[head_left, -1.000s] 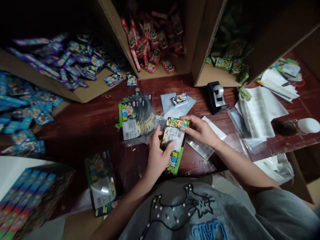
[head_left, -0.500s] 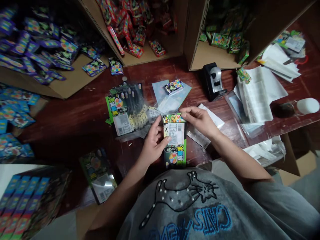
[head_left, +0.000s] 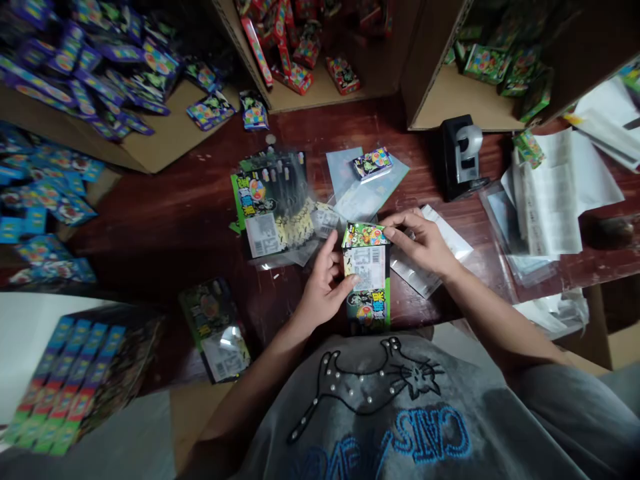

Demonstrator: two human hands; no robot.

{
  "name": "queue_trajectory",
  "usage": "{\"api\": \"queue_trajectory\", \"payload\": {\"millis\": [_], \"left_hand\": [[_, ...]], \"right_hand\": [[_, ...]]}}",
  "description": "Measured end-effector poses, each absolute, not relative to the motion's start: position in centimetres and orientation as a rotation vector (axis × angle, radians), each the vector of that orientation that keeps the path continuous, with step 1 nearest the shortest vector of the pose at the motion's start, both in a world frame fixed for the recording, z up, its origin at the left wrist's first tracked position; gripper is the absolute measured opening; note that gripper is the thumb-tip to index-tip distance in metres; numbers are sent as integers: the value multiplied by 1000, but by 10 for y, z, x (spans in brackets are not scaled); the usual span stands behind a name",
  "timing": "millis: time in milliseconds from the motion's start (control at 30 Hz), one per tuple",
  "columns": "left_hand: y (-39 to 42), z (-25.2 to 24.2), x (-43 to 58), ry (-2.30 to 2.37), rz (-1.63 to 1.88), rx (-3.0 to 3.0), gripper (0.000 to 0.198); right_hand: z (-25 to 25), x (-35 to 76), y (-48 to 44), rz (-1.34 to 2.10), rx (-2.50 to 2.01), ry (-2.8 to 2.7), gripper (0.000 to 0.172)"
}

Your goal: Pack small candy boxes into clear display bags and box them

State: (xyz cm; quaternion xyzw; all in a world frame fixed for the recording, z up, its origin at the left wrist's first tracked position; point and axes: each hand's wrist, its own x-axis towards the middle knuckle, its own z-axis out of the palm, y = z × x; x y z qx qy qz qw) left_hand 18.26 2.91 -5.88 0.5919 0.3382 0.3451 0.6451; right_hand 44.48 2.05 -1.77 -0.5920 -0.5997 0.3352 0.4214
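My left hand (head_left: pixel 327 290) is closed on a printed candy bag (head_left: pixel 367 270), with its thumb lying on the pale label and its fingers along the left edge. At the bag's upper end is a small green candy box (head_left: pixel 364 234). My right hand (head_left: pixel 423 243) pinches the right end of that box between thumb and fingers. Whether the box lies inside the bag or on top of it I cannot tell. Left of my hands lies a fanned stack of similar printed bags (head_left: pixel 265 233). Beyond them a purple candy box (head_left: pixel 373 164) rests on a light-blue sheet (head_left: pixel 345 177).
Cartons at the back hold purple (head_left: pixel 110 67), red (head_left: pixel 295 67) and green candy boxes (head_left: pixel 487 65). Blue packs (head_left: pixel 47 200) lie at left. A black tape dispenser (head_left: pixel 460 160) stands right, near label sheets (head_left: pixel 545 193). Another bag (head_left: pixel 217 333) lies front left.
The view has shifted, so the scene sits further right. Both hands keep their hold on the bag and green box, with the right fingers shifting only slightly.
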Motion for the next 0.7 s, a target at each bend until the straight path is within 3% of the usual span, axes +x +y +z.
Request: {"api": "queue_trajectory", "payload": {"millis": [367,633,700], "left_hand": [[34,-50,187,711,717,1383,88],[42,-44,186,729,642,1376,56],[44,-43,186,719,650,1369,57]], "right_hand": [[2,466,32,736,-1413,-1759,29],[-9,447,24,845,-1428,-1358,30],[2,450,31,979,-1353,-1513,44]]}}
